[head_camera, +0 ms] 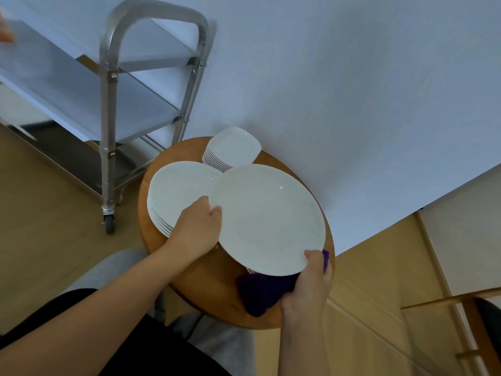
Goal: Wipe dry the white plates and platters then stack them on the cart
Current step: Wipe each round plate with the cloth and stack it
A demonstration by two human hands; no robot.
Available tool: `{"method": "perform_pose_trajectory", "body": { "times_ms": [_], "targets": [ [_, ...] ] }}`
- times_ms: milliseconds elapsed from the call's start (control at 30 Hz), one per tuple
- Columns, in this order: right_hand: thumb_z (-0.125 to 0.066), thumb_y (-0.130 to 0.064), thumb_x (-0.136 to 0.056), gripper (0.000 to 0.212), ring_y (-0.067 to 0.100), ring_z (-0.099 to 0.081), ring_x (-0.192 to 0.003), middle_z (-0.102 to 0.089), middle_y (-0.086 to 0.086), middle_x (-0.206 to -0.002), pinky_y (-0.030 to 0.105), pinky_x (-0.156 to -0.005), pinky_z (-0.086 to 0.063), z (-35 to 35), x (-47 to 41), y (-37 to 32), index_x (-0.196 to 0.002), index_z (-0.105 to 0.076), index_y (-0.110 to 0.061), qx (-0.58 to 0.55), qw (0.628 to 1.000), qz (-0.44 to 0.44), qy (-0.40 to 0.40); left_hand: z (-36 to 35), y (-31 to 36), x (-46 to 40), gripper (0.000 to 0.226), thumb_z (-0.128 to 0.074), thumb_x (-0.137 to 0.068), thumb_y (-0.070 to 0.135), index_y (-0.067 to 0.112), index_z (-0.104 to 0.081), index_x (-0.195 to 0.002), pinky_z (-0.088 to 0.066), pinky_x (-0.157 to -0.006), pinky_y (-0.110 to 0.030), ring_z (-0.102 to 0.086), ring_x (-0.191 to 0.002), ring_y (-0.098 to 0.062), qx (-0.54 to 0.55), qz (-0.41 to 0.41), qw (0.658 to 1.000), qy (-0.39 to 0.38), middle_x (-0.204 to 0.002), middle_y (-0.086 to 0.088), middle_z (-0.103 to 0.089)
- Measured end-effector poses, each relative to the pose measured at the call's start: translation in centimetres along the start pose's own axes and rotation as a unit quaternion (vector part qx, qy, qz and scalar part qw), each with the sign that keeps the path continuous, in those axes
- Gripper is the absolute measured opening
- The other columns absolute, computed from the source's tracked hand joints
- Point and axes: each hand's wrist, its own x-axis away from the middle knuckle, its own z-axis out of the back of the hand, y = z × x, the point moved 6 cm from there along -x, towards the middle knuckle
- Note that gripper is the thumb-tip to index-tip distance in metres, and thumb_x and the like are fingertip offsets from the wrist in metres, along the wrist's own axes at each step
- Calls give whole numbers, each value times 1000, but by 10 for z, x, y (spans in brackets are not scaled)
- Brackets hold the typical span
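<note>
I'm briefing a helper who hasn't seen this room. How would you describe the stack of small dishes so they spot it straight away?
Find the round wooden table beside the metal cart. At its far edge, against the wall, stands the stack of small dishes. Unlike the stack of large round plates next to it, these are small, squarish with rounded corners, and no hand touches them.

Both bare forearms reach forward from the near edge. The left hand (199,226) lies palm down, fingers curled over the left rim of a large white plate (268,218), gripping it. The right hand (311,283), nearer and further right, pinches the plate's near rim with its thumb on top, fingers bunched in a purple cloth (260,291) beneath
</note>
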Motion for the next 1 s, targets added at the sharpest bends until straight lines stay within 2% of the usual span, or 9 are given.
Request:
{"method": "perform_pose_trajectory", "body": {
  "times_ms": [100, 267, 433, 567, 667, 800, 933, 1000],
  "targets": [
    [-71, -20, -79, 36, 17, -67, -87, -71, -4, -96, 23, -51, -52, -6, 0, -3, -113, -62, -25, 35, 999, 23, 11, 15, -4, -6, 27, -34, -101, 25, 10, -48, -119, -41, -72, -23, -50, -82, -12, 3, 12, 999, 44, -100, 0, -51],
    [-72, -31, -80, 49, 14, -60, -93, -62, -12, -102, 23, -57, -51, -14, -2, -7, -125, -52, -30, 52, 997, 43, 40, 44, -30, -22, 34, -34, -101, 25, 7, -40, -129, -50, -62, -25, -58, -85, -20, -16, 41, 995, 88, -99, -8, -54],
    [-70, -29, -81, 53, 14, -56, -95, -60, -8, -110, 26, -61, -48, -17, -5, 2, -130, -49, -29, 58, 997, 29, 39, 64, -53, -40, 38, -36, -100, 23, 6, -36, -135, -54, -78, -37, -59, -98, -28, -59, 86, 990, 94, -116, -16, -56],
    [-68, -29, -83, 51, 13, -54, -88, -57, -9, -106, 24, -58, -45, -19, -6, 7, -129, -46, -32, 65, 997, 21, 34, 67, -63, -50, 37, -37, -100, 22, 2, -37, -132, -46, -69, -29, -53, -83, -20, -133, 88, 983, 89, -105, -13, -58],
    [-68, -28, -83, 48, 13, -55, -88, -57, -13, -98, 24, -57, -44, -20, -5, 5, -126, -47, -32, 69, 997, 26, 29, 68, -69, -56, 35, -38, -100, 21, 1, -40, -129, -45, -70, -30, -56, -82, -22, -174, 81, 977, 92, -99, -12, -59],
    [-68, -27, -83, 48, 14, -56, -91, -58, -12, -100, 25, -60, -46, -19, -7, 3, -126, -48, -32, 62, 997, 24, 32, 68, -76, -56, 36, -36, -100, 27, 5, -43, -128, -47, -71, -33, -58, -83, -23, -255, 99, 957, 96, -93, -9, -57],
    [-66, -27, -85, 39, 14, -56, -89, -57, -13, -96, 24, -60, -46, -23, -7, 6, -118, -46, -34, 68, 997, 25, 28, 61, -78, -57, 22, -43, -98, 24, 9, -54, -110, -44, -64, -30, -54, -71, -19, -357, 105, 925, 82, -82, -5, -54],
    [-66, -26, -85, 37, 14, -55, -87, -56, -14, -94, 23, -59, -45, -26, -7, 10, -114, -44, -35, 73, 997, 22, 23, 58, -78, -58, 25, -42, -99, 27, 9, -55, -111, -46, -67, -30, -57, -74, -20, -375, 101, 919, 73, -85, -5, -57]
  ]
}}
